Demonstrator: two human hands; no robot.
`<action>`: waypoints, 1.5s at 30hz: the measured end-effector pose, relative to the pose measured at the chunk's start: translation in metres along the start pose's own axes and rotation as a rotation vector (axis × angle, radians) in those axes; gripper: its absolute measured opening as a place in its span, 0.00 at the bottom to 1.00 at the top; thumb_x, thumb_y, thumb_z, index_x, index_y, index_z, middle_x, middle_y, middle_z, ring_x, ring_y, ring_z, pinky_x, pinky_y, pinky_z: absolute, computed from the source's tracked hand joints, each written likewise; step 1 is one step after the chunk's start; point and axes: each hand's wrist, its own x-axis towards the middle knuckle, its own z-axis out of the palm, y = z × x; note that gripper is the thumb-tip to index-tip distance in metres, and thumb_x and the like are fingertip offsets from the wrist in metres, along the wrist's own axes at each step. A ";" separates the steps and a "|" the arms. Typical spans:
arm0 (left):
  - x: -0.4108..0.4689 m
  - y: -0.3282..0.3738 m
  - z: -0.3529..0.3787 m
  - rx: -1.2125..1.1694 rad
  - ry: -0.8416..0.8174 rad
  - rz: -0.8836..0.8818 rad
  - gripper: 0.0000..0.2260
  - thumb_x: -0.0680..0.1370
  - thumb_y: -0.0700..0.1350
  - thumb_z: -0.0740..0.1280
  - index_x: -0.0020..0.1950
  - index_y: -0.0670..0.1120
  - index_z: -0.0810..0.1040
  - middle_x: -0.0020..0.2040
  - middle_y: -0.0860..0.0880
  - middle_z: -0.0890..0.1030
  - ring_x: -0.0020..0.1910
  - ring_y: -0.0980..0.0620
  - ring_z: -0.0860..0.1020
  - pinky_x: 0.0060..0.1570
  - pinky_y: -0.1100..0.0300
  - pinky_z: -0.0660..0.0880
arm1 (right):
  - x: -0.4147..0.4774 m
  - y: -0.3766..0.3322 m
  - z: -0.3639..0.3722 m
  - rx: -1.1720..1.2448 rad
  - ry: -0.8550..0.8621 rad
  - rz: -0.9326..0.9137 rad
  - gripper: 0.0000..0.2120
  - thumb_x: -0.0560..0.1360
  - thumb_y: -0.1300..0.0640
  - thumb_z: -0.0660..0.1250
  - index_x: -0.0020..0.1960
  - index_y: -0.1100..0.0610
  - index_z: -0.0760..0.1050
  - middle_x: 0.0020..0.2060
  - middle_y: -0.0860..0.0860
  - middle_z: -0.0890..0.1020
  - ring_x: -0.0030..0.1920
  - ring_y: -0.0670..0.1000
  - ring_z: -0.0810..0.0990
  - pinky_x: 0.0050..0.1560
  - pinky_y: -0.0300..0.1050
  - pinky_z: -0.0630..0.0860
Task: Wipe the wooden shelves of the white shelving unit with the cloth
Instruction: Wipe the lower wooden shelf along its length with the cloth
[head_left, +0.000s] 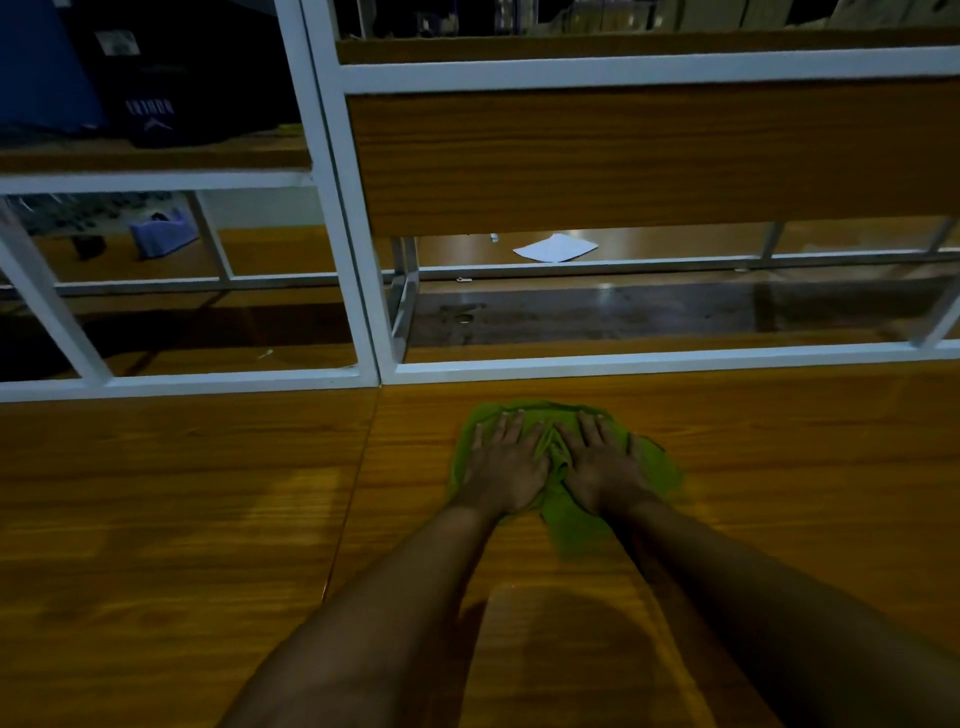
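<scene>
Your two bare arms reach forward onto a wide wooden shelf (182, 493) under dim light. A green cloth (657, 467) lies bunched on the board, just below and right of the middle of the view, at about 5 o'clock. Your left hand (501, 462) and right hand (602, 462) lie side by side on top of it, palms down, fingers straight and spread. They press the cloth flat and clamp nothing; the thumbs nearly meet over a raised fold between them.

At 12 o'clock from your hands, close by, runs the white frame rail (623, 366) of the shelving unit. At 9 o'clock a seam (353, 493) divides this board from the next. Beyond the rail, at 12 o'clock and well apart, a white sheet of paper (555, 248) lies on a lower surface.

To wipe well, spread the bunched cloth so more of it meets the wood. Press evenly through both palms and sweep in overlapping passes along the grain. Likely the strip along the rail and the seam gather dust, so run an edge of cloth along both.
</scene>
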 end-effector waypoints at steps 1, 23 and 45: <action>0.006 -0.010 -0.002 0.006 -0.004 -0.006 0.26 0.83 0.59 0.48 0.80 0.54 0.52 0.81 0.48 0.48 0.80 0.46 0.45 0.75 0.41 0.41 | 0.008 -0.006 -0.001 0.002 0.000 -0.015 0.30 0.82 0.39 0.46 0.80 0.43 0.41 0.80 0.52 0.41 0.79 0.56 0.39 0.74 0.68 0.41; -0.058 -0.111 -0.015 0.048 0.011 -0.197 0.28 0.82 0.64 0.49 0.80 0.57 0.49 0.81 0.49 0.44 0.79 0.47 0.43 0.75 0.41 0.40 | -0.009 -0.114 0.005 0.051 -0.004 -0.240 0.27 0.83 0.41 0.42 0.80 0.45 0.48 0.80 0.51 0.44 0.80 0.55 0.41 0.74 0.66 0.37; -0.234 -0.056 -0.009 0.062 0.019 -0.160 0.27 0.82 0.62 0.48 0.80 0.55 0.52 0.81 0.48 0.49 0.79 0.47 0.47 0.74 0.40 0.44 | -0.192 -0.127 0.025 0.041 0.035 -0.226 0.29 0.81 0.38 0.43 0.80 0.45 0.49 0.81 0.51 0.48 0.80 0.56 0.44 0.74 0.68 0.41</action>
